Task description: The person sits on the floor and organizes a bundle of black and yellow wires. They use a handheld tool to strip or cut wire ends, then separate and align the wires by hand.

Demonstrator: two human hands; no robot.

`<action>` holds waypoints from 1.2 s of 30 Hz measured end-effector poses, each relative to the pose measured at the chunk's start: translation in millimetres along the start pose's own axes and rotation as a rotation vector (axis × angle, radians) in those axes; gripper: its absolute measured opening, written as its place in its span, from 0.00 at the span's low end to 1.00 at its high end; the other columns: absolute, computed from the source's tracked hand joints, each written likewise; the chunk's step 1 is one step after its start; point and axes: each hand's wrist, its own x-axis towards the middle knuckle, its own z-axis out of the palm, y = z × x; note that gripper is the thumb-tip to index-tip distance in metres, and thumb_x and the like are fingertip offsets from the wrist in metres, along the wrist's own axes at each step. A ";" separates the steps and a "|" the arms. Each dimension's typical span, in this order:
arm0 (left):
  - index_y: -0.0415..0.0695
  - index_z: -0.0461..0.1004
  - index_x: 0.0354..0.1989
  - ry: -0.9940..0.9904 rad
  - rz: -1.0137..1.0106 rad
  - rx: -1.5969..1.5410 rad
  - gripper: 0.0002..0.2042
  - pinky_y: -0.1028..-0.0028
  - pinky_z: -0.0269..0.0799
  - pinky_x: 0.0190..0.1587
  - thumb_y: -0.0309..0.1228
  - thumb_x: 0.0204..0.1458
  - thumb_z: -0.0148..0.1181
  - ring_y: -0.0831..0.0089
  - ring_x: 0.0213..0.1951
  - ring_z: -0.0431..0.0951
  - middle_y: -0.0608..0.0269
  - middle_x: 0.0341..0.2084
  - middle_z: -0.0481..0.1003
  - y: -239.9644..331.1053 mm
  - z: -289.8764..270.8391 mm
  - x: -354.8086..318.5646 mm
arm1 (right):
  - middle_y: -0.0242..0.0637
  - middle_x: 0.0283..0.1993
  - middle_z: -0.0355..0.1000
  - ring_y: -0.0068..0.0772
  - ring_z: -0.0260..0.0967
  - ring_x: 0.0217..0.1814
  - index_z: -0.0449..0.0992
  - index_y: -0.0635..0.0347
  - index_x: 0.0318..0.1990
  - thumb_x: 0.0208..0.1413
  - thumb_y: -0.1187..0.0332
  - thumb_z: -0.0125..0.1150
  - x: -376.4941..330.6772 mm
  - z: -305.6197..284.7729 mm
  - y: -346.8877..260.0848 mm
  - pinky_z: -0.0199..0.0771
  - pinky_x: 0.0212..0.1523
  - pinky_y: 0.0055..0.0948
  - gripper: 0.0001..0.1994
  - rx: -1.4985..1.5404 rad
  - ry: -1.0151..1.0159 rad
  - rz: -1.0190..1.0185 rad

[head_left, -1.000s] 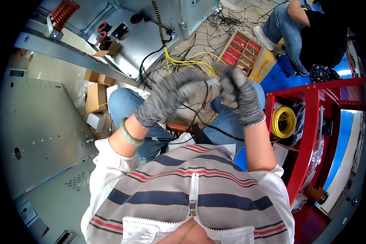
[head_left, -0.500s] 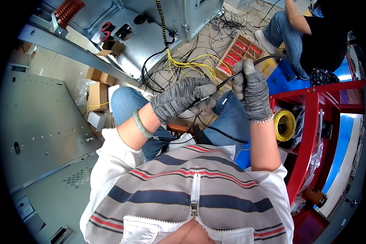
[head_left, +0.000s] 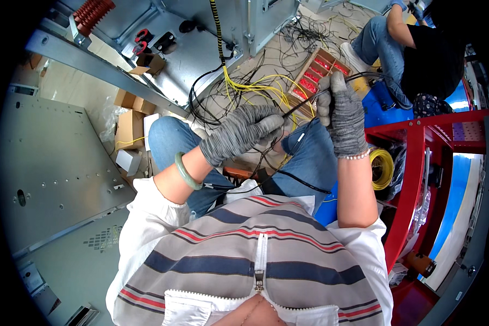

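A bundle of thin black cables (head_left: 300, 105) runs between my two hands, above my knees. My left hand (head_left: 248, 129), in a grey knitted glove, is closed round it, thumb lying along the top. Farther right, my right hand (head_left: 339, 113) in a matching glove pinches the same bundle between thumb and fingers. Past the right hand the cables carry on toward the right. Loose black leads (head_left: 299, 179) hang below my left hand and cross my lap.
Beyond my hands a divided wooden box (head_left: 294, 93) holds small red parts. Yellow wires (head_left: 239, 86) and tangled black cables lie on the floor. At right stand a red shelf frame (head_left: 413, 179) with a yellow coil (head_left: 383, 169) and a seated person (head_left: 383, 43). Metal panels flank the left.
My right hand has shifted slightly right and my left hand a little left, so they are farther apart along the cables. The other person's hand has come into view at top right.
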 end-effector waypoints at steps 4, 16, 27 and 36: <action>0.39 0.67 0.46 -0.025 0.154 0.075 0.13 0.82 0.69 0.35 0.29 0.53 0.45 0.81 0.30 0.72 0.61 0.33 0.73 -0.5 2.2 -11.2 | 0.26 0.15 0.63 0.17 0.57 0.10 0.69 0.58 0.29 0.54 0.53 0.48 7.3 5.8 2.6 0.53 0.08 0.14 0.16 0.049 0.027 0.095; 0.40 0.68 0.44 0.142 -0.094 -0.157 0.14 0.85 0.61 0.25 0.31 0.51 0.46 0.85 0.20 0.64 0.68 0.24 0.69 -21.8 -12.8 -14.4 | 0.30 0.30 0.68 0.16 0.66 0.26 0.67 0.62 0.44 0.54 0.56 0.49 12.8 22.2 16.9 0.61 0.16 0.11 0.19 0.059 -0.092 0.021; 0.42 0.67 0.39 0.304 -0.183 -0.528 0.11 0.87 0.48 0.09 0.35 0.52 0.47 0.88 0.10 0.57 0.70 0.18 0.69 -92.3 -33.3 -40.3 | 0.33 0.32 0.69 0.18 0.67 0.25 0.66 0.61 0.47 0.52 0.57 0.53 -55.5 -37.4 124.5 0.65 0.17 0.15 0.20 -0.044 -0.025 0.335; 0.38 0.66 0.39 0.264 -0.207 -0.487 0.13 0.86 0.51 0.11 0.36 0.52 0.48 0.87 0.10 0.57 0.70 0.19 0.68 -89.8 -11.7 -33.9 | 0.30 0.23 0.71 0.14 0.63 0.21 0.76 0.61 0.31 0.48 0.67 0.59 -48.9 -3.4 124.3 0.63 0.18 0.15 0.08 -0.187 0.153 0.294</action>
